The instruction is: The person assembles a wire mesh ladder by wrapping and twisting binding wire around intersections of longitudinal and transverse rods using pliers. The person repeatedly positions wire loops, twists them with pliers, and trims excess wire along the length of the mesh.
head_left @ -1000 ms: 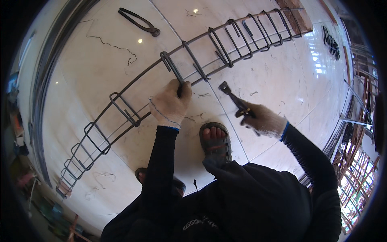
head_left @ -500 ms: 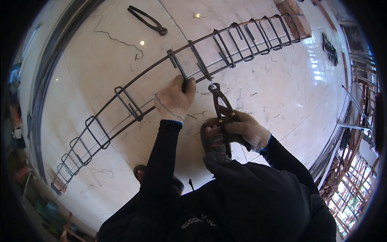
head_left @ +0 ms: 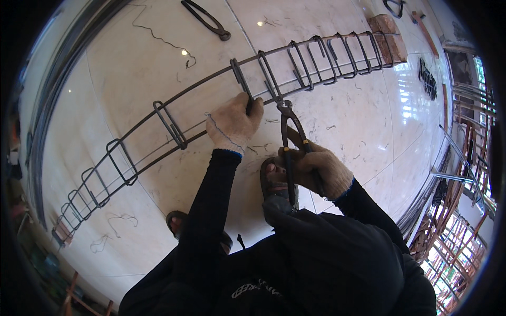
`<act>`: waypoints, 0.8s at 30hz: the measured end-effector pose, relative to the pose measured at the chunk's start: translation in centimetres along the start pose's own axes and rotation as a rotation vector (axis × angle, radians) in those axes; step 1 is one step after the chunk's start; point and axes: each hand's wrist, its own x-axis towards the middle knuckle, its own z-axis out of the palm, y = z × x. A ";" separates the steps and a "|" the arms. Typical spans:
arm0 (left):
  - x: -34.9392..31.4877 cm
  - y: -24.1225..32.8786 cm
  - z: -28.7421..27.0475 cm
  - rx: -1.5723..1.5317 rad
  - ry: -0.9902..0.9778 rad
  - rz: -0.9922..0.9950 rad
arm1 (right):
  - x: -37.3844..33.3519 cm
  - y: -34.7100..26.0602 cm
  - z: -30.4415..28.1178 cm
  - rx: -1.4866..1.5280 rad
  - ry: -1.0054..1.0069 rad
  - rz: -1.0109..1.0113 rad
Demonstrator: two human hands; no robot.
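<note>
A long rebar cage of thin steel bars with rectangular stirrups curves across the floor. My left hand, in a beige knitted glove, is closed on a stirrup at the cage's near bar. A thin wavy strand crosses the back of that glove. My right hand, gloved too, grips dark pincers by their handles. Their jaws are at the near bar, by the lower corner of the adjacent stirrup. The wire tie there is too small to make out.
A second pair of pincers lies beyond the cage, near a loose wire. A brick-like block supports the right end. Dark wire ties lie at far right, long bars at left. My sandalled foot is beside the pincers.
The pincers' jaws have moved up from just below the near bar to the stirrup corner. My left hand keeps its hold on the stirrup. The view has shifted slightly.
</note>
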 end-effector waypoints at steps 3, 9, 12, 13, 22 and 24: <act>0.0 0.1 0.0 -0.005 0.019 0.011 | 0.6 0.9 -0.7 -0.165 -0.022 -0.062; 0.0 0.1 -0.2 0.010 -0.042 -0.016 | 0.6 0.6 1.0 0.287 -0.182 -0.034; 0.0 0.1 -0.3 0.009 -0.050 -0.016 | 0.8 0.8 0.8 0.297 -0.157 -0.028; 0.0 0.1 -0.3 0.008 -0.053 -0.013 | 1.0 1.0 0.5 0.363 -0.219 -0.021; 0.0 0.0 -0.1 0.013 -0.048 0.002 | 2.4 2.8 -4.2 -0.884 -0.097 -0.289; 0.0 -0.2 0.1 0.013 -0.043 0.009 | 2.4 2.5 -4.4 -0.792 -0.134 -0.287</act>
